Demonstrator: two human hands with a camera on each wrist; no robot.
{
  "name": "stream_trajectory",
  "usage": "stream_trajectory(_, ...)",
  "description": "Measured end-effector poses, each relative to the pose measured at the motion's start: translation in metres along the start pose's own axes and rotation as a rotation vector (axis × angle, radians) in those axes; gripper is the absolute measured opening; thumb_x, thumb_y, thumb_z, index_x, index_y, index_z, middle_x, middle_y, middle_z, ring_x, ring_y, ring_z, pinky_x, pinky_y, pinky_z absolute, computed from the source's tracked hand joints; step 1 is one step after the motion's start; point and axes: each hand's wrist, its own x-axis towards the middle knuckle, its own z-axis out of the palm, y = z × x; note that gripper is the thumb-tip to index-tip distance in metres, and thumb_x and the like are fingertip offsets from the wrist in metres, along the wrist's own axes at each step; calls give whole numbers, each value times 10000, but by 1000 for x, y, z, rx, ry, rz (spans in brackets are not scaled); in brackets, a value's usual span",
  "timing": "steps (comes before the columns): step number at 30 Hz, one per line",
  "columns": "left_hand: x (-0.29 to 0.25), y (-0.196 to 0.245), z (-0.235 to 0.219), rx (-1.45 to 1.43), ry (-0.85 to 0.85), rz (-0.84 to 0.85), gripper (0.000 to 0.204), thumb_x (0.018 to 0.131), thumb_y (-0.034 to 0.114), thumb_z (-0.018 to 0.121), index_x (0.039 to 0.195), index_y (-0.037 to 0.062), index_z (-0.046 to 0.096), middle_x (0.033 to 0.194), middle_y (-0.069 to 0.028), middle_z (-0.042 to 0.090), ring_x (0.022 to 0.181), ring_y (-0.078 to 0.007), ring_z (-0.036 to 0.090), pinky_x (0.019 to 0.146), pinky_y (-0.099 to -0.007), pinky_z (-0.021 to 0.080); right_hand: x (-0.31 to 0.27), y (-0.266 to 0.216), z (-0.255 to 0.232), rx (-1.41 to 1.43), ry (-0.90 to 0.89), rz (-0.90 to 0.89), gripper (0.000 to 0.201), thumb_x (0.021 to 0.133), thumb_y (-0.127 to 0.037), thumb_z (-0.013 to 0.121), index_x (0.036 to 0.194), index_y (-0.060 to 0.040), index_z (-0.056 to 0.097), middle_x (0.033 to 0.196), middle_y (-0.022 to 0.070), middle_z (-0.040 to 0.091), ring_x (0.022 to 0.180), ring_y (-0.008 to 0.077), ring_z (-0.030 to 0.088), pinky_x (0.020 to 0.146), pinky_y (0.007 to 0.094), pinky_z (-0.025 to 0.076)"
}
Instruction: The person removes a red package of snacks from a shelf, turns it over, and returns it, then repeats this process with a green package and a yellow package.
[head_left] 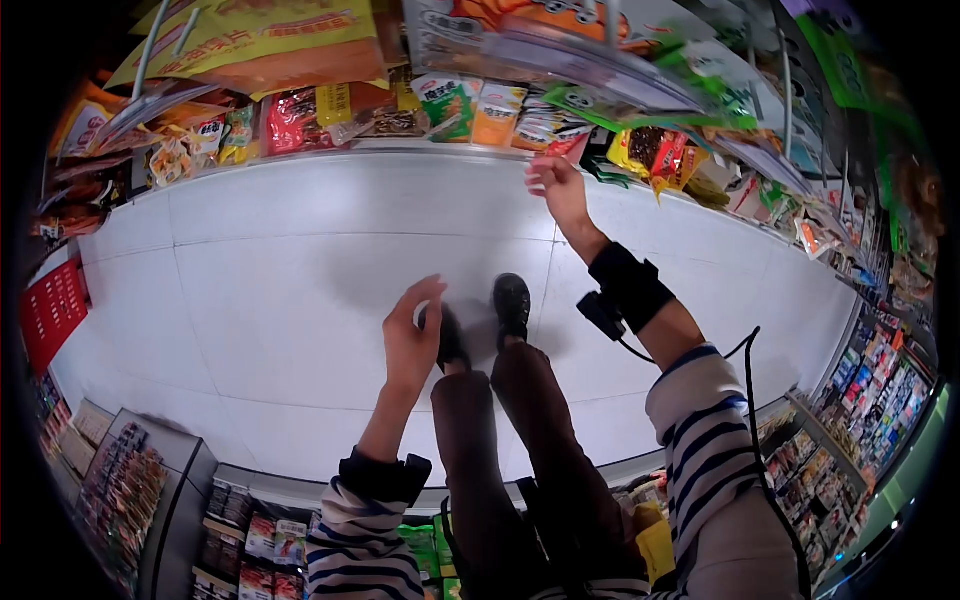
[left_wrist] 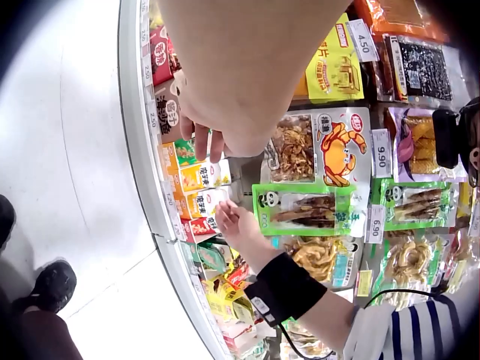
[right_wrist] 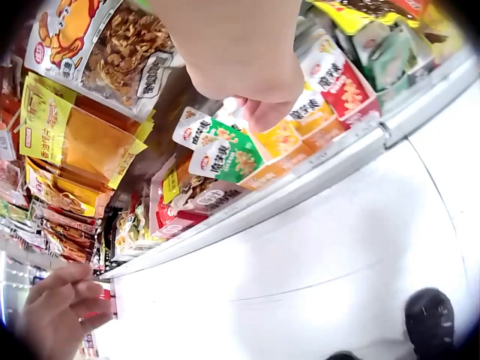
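Note:
My right hand [head_left: 562,190] reaches to the front edge of the low shelf, fingers loosely bent with nothing visible in them. In the right wrist view it hangs right over a row of small snack packets, its fingertips overlapping an orange packet [right_wrist: 279,141]. Green packets [right_wrist: 238,160] stand on one side of that one and a red packet [right_wrist: 343,84] on the other. My left hand [head_left: 412,330] hangs over the floor in front of my legs, empty, with its fingers relaxed. In the left wrist view the right fingertips come beside white-and-orange packets [left_wrist: 204,176].
Large snack bags [head_left: 260,45] hang on hooks above the low shelf, along with a crab-printed bag [left_wrist: 341,146] and green panda bags [left_wrist: 304,210]. A pale shelf lip [right_wrist: 330,161] runs along the front. Behind my legs stand more stocked shelves [head_left: 255,535]. A red box [head_left: 55,315] is at the far left.

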Motion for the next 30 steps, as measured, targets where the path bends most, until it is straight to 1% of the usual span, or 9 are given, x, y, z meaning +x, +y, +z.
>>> stream_trajectory(5,-8,6,29,14,-72,37,207,825,32,471,1024,19,528,901,-92,613,878,-156,575,776,-250,428,-32,8,-72,61,302,95,120,841,-81,409,852,-17,509,722,73,559,577,126,524,510,236,443)
stream_trajectory(6,-9,7,35,28,-93,48,209,824,28,471,1024,20,528,903,-92,613,879,-157,575,775,-250,428,-32,9,-85,34,350,85,168,854,-150,416,884,-35,535,756,75,577,626,143,554,556,258,464)
stream_trajectory(10,-14,28,60,28,-193,-10,218,815,13,473,1025,25,528,902,-93,612,875,-163,576,770,-250,429,-23,6,-124,168,479,243,220,811,-202,485,920,-14,514,835,94,569,722,178,550,646,292,477)
stream_trajectory(12,-14,27,74,75,-213,54,224,811,9,475,1027,30,530,901,-93,613,871,-165,577,769,-251,430,-11,9,-136,266,547,349,224,798,-192,504,930,-11,513,845,90,569,777,176,540,701,297,469)
stream_trajectory(16,-13,38,98,72,-272,22,234,805,5,481,1032,33,530,898,-93,614,869,-167,578,766,-254,431,10,11,-155,445,577,415,207,794,-208,535,925,-49,525,845,59,572,801,158,526,716,278,450)
stream_trajectory(19,-12,31,114,130,-299,169,237,804,5,484,1035,30,528,899,-97,614,868,-173,579,765,-257,433,23,17,-161,509,522,418,160,799,-215,554,900,-93,535,810,26,579,755,137,518,673,243,435)
stream_trajectory(22,-14,32,125,147,-325,136,238,804,2,483,1036,28,527,901,-99,613,865,-177,581,763,-259,435,33,20,-167,708,495,434,122,801,-169,547,902,-100,538,795,18,582,731,124,514,660,233,433)
stream_trajectory(28,-14,36,137,192,-360,108,238,803,-5,483,1033,32,528,905,-95,614,866,-178,583,758,-259,437,45,21,-180,711,478,612,110,813,-214,553,817,-106,537,755,11,578,620,110,517,551,211,447)
stream_trajectory(30,-12,37,141,190,-358,125,208,802,34,493,1003,15,541,920,-113,607,857,-221,586,754,-270,438,48,24,-185,734,455,631,107,812,-205,554,810,-99,537,746,12,576,604,117,525,534,208,451)
